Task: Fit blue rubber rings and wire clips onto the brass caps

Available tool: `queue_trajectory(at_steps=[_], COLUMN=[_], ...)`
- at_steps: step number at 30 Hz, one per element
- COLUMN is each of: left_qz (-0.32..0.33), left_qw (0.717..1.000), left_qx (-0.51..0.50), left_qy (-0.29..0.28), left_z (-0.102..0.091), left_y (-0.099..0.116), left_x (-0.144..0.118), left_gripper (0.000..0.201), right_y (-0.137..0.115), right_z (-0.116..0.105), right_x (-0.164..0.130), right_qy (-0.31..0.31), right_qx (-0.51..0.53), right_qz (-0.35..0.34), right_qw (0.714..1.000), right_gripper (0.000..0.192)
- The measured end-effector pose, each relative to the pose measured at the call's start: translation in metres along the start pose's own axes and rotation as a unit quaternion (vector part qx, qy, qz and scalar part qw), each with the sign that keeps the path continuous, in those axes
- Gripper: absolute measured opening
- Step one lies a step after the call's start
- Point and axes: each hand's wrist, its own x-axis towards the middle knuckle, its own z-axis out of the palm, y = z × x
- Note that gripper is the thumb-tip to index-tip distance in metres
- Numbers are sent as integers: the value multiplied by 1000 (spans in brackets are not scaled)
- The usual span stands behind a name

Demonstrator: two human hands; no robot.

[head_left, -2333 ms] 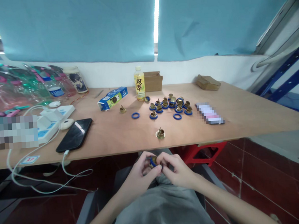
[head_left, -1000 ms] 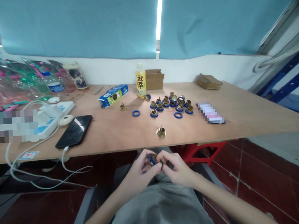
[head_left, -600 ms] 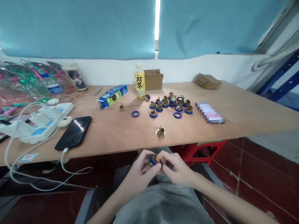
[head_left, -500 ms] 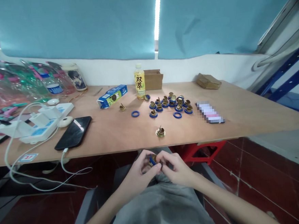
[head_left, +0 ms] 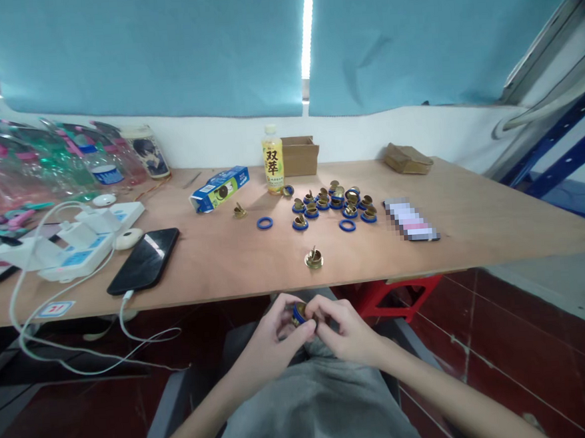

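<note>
The person's left hand (head_left: 273, 340) and right hand (head_left: 348, 334) are bare, without gloves, rings or a watch, both forearms are uncovered with no sleeves showing, and a plain grey garment (head_left: 316, 411) of soft, creased fabric covers the lap and lower torso.

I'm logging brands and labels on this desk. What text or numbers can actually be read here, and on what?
"双萃": on the yellow drink bottle at the back of the table.
"21", roughly: on the small white sticker at the table's front left edge; blurred.
Blue snack box: print too small to read.
Clear bottle's blue label: unreadable.
</note>
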Motion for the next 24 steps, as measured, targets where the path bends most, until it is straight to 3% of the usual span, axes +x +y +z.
queue_trajectory(at_steps=[24], left_qz=[15], left_qw=[1000], left_qx=[-15], left_qy=[2], left_z=[-1], left_y=[-11], left_x=[4], left_gripper=[22], right_y=[1], right_z=[1], right_x=[-1], right_qy=[-7], right_qx=[8], right_qz=[10], right_qw=[1000], right_gripper=[16])
